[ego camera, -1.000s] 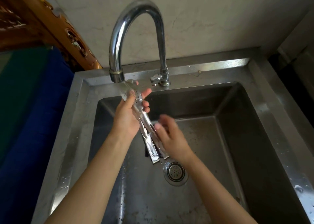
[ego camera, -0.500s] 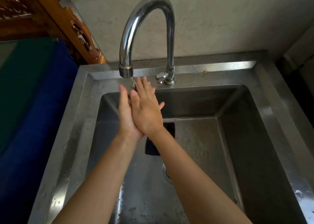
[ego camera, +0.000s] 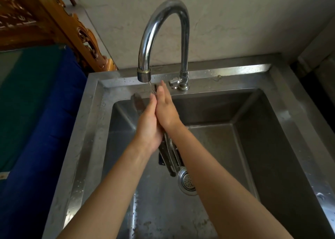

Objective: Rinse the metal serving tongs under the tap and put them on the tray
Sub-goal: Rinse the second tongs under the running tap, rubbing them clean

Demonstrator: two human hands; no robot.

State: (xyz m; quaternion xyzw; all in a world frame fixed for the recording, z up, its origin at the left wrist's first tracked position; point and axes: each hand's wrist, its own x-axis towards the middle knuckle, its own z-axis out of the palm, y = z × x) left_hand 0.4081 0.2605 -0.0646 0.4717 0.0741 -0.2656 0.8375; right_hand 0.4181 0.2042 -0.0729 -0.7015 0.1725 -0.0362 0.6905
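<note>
The tongs [ego camera: 169, 155] are sandwiched between the person's two palms, just below the spout of the tap [ego camera: 159, 30] and above the basin of the sink [ego camera: 94, 130]. The left hand [ego camera: 148, 124] and right hand [ego camera: 165, 110] are pressed flat against each other with the metal between them. The fingers of both are straight and point up toward the spout, not curled round anything. A thin stream of water falls from the spout onto the fingertips, where a sliver of the tongs' upper end shows. The lower part of the tongs sticks out beneath the heels of the hands, slanting down and away from the tap toward the drain [ego camera: 187, 181]. Its tip is seen just beside the strainer. A dark flat patch [ego camera: 160, 159] lies on the basin floor behind the tongs; what it is cannot be told. Left of the tap, beyond the sink's rim, are a blue cloth [ego camera: 45, 130] and carved wood [ego camera: 72, 30].
</note>
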